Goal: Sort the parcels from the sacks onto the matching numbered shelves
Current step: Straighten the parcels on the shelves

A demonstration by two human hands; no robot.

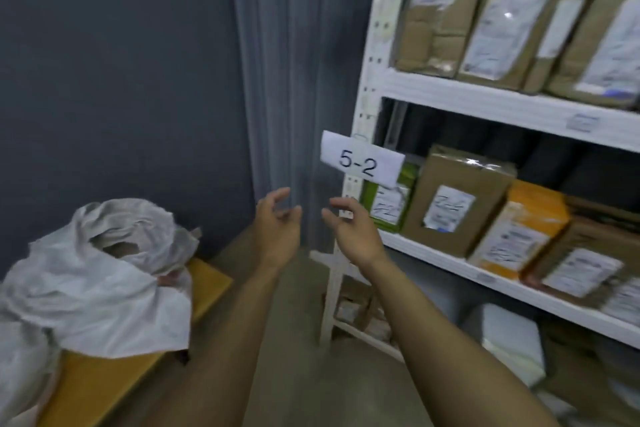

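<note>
Bare and empty, both hands hang in mid-air before the corner of the room: we see the left hand point(278, 225) and the right hand point(353, 230) raised side by side, palms turned toward each other, fingers loosely curled and spread, a narrow gap between them and nothing held in either. Both forearms reach up and forward from the lower edge of the view, the right crossing in front of the shelf upright point(372, 87). The relation we judge decisive for the coming move is this: the white sack point(100, 274), crumpled and open at its mouth, lies down and to the left of the hands on a yellow bench point(114, 371), well apart from them, so the left hand is the nearer one; whether parcels remain inside cannot be told. To the right, just beside the right hand, hangs the tag marked 5-2 point(362, 163) on the white shelf rack, and on that level stand a green parcel point(389, 199), a brown carton point(457, 201) and an orange parcel point(523, 229), their labelled faces outward. More brown parcels point(502, 31) fill the level above, under a tag cut off at the top edge. We judge the hands to be between parcels, with the next reach leftward and downward.
</note>
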